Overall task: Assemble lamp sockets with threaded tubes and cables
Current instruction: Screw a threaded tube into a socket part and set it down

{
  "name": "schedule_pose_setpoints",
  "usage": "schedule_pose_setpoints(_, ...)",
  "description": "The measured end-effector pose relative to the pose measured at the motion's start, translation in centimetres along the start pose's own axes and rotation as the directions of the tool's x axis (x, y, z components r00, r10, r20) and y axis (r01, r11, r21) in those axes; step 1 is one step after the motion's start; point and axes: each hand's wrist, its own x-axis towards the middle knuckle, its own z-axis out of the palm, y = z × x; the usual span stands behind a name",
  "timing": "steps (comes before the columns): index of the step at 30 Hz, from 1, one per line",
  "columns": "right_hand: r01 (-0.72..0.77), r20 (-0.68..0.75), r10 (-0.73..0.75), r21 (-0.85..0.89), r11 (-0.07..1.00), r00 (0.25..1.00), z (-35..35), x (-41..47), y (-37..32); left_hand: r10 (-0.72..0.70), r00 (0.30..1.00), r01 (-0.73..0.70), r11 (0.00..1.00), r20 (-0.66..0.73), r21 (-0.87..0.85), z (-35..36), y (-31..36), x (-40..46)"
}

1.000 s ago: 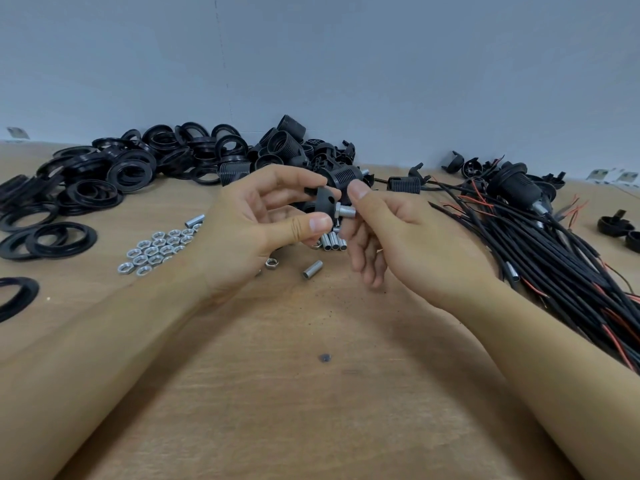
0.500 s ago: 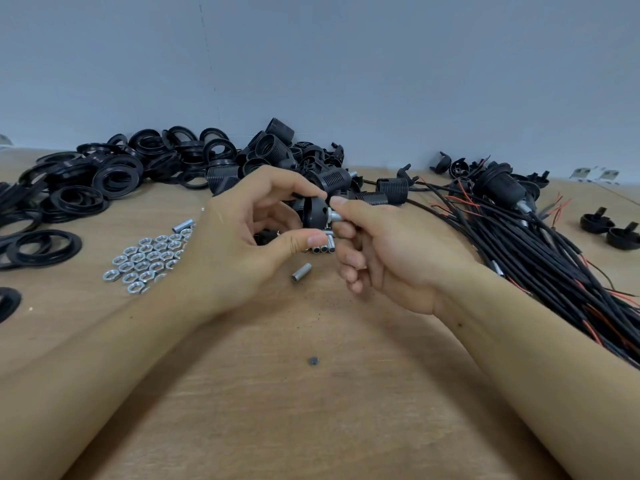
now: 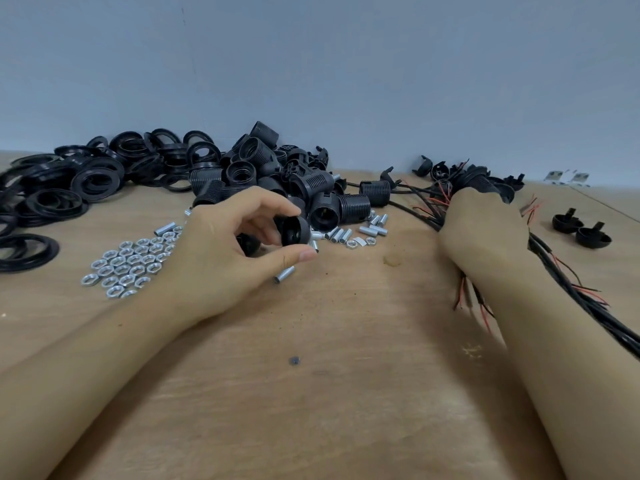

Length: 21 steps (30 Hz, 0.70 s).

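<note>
left hand [image 3: 221, 258] pinches socket cap [image 3: 294, 231] above table [image 3: 346, 393] | right hand [image 3: 481, 233] on cable bundle [image 3: 571, 289], fingers hidden, grip unclear | risk: tangled cables drag neighbours out; loose pinch drops cap among tubes [image 3: 374, 230]

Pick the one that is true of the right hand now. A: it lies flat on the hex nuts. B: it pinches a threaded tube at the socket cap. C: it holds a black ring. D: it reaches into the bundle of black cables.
D: the right hand is over at the cable bundle, while the left hand alone holds the socket cap.
</note>
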Motion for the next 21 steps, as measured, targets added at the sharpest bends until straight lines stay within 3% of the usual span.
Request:
schedule_pose_setpoints(4, 0.050, 0.004, -0.050, 0.021, 0.999, 0.999, -0.2, 0.4, 0.3, -0.006, 1.000, 0.006, 1.000, -0.018, -0.012, -0.1, 0.2, 0.1)
schedule_pose_setpoints(7, 0.070, -0.041, -0.062, 0.221, 0.973, 0.997, -0.8, 0.8, 0.2, -0.006, 1.000, 0.006, 1.000, -0.017, -0.003, 0.0, 0.1, 0.1)
schedule_pose_setpoints(9, 0.143, -0.152, -0.086, 0.417, 0.898, 0.985, -1.6, 0.7, -0.4, -0.107, 0.993, 0.100, 0.983, -0.039, -0.151, 0.0, 0.1, 0.2)
schedule_pose_setpoints(11, 0.251, -0.277, -0.085, 0.647, 0.720, 0.957, -2.7, 0.1, -1.4, -0.213, 0.976, 0.184, 0.926, -0.054, -0.330, -0.1, 0.2, 0.4)
schedule_pose_setpoints(13, 0.319, -0.341, -0.025, 0.849, 0.421, 0.940, -4.0, -0.3, -2.1, -0.261, 0.964, 0.214, 0.878, -0.054, -0.429, -0.4, 0.4, 0.7)
schedule_pose_setpoints(15, 0.333, -0.339, 0.076, 0.939, 0.084, 0.938, -5.1, -0.5, -2.1, -0.304, 0.953, 0.245, 0.787, -0.011, -0.567, -0.7, 0.6, 0.9)
schedule_pose_setpoints(17, 0.279, -0.254, 0.151, 0.943, -0.182, 0.955, -5.8, -0.6, -1.8, -0.353, 0.934, 0.299, 0.683, 0.057, -0.667, -0.8, 0.7, 1.0)
schedule_pose_setpoints(19, 0.204, -0.155, 0.167, 0.922, -0.331, 0.974, -5.9, -0.8, -1.7, -0.398, 0.909, 0.370, 0.634, 0.125, -0.679, -0.7, 0.9, 1.1)
schedule_pose_setpoints(21, 0.131, -0.075, 0.157, 0.913, -0.387, 0.985, -5.5, -0.9, -1.8, -0.418, 0.888, 0.432, 0.615, 0.193, -0.659, -0.6, 1.0, 1.2)
